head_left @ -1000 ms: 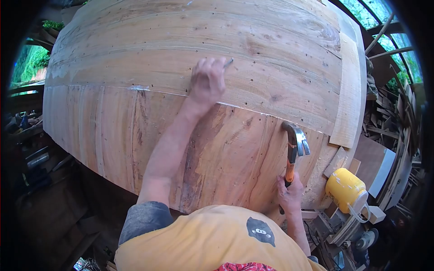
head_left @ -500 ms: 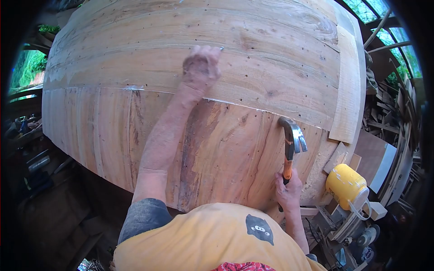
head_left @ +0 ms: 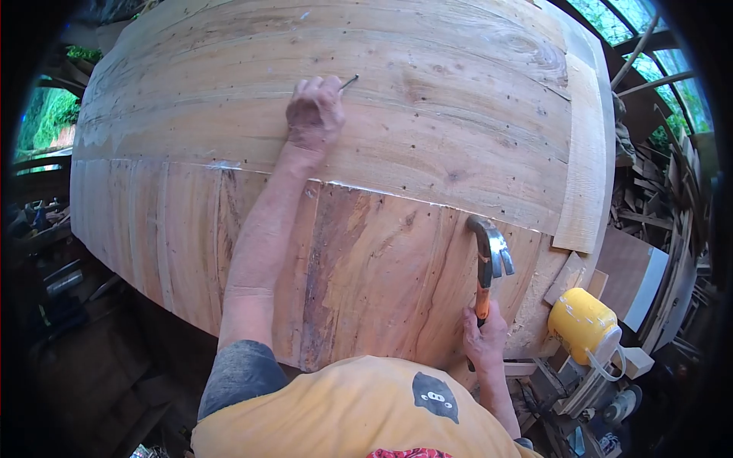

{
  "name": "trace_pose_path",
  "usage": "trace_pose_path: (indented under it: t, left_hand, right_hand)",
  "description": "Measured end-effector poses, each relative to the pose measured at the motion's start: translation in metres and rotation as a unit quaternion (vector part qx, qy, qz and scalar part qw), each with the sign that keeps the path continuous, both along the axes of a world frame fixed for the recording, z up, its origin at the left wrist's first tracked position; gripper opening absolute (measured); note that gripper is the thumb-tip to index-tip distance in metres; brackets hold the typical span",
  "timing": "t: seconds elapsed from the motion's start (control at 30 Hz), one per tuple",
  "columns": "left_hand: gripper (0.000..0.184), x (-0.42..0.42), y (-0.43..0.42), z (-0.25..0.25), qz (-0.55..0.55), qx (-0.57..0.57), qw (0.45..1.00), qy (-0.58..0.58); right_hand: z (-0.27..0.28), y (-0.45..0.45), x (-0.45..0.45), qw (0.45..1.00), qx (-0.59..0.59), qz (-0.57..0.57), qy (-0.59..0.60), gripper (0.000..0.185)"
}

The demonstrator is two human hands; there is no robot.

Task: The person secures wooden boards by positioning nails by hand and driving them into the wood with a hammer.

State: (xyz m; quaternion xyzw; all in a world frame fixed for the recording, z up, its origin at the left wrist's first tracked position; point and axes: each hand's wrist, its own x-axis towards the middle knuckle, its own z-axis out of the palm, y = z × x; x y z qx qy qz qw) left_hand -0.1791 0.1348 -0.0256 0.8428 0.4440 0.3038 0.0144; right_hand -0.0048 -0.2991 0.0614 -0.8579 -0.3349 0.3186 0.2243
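My left hand (head_left: 315, 114) is closed over the upper planks of a large curved wooden surface (head_left: 427, 160). A thin metal nail or punch (head_left: 350, 80) sticks out from its fingers, pointing up and right. Lower right, my right hand (head_left: 485, 333) grips the orange and black handle of a claw hammer (head_left: 490, 252). The hammer's head lies against the planks, just below the pale seam (head_left: 397, 196). Small dark holes dot the wood.
A yellow bucket (head_left: 582, 320) lies tilted at the right edge, beside a small wood block (head_left: 635, 362). Scrap boards (head_left: 649, 191) are piled on the far right. Tools and clutter (head_left: 65, 278) sit in shadow on the left.
My left hand has moved left across the planks, still closed, and more of the thin metal piece shows. My right hand holds the hammer in nearly the same place.
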Motion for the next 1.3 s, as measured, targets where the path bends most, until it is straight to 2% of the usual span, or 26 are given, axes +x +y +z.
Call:
trace_pose_path:
  t: [0.3, 0.5, 0.6, 0.73, 0.8, 1.03, 1.13, 1.23, 1.3]
  left_hand:
    - [0.006, 0.059, 0.045, -0.013, -0.055, -0.008, 0.996, -0.075]
    - [0.004, 0.111, 0.075, -0.022, -0.132, -0.024, 0.986, -0.099]
    - [0.004, 0.125, 0.086, -0.022, -0.125, -0.022, 0.990, -0.060]
    - [0.005, 0.124, 0.091, -0.026, -0.139, -0.018, 0.988, -0.063]
    - [0.005, 0.124, 0.090, -0.027, -0.133, -0.017, 0.989, -0.061]
    - [0.004, 0.123, 0.087, -0.026, -0.142, -0.014, 0.986, -0.088]
    - [0.004, 0.124, 0.089, -0.028, -0.146, -0.009, 0.985, -0.087]
    - [0.003, 0.124, 0.090, -0.028, -0.147, -0.009, 0.986, -0.080]
    - [0.003, 0.124, 0.090, -0.027, -0.143, -0.007, 0.987, -0.078]
  right_hand:
    - [-0.005, -0.008, 0.007, 1.000, -0.002, 0.030, 0.008, 0.023]
    - [-0.008, 0.006, 0.025, 0.993, 0.033, -0.009, 0.116, 0.029]
    - [0.003, 0.051, 0.044, 0.986, 0.043, -0.055, 0.154, 0.027]
    - [0.012, 0.120, 0.071, 0.977, 0.105, -0.044, 0.179, 0.029]
    - [0.016, 0.158, 0.084, 0.985, 0.127, -0.002, 0.116, 0.031]
    - [0.035, 0.266, 0.097, 0.976, 0.203, 0.051, 0.064, 0.041]
    - [-0.001, 0.297, 0.103, 0.982, 0.177, 0.070, -0.007, 0.047]
    - [-0.016, 0.314, 0.110, 0.995, 0.041, 0.091, 0.023, 0.051]
    - [-0.004, 0.310, 0.112, 0.995, 0.045, 0.086, 0.038, 0.053]
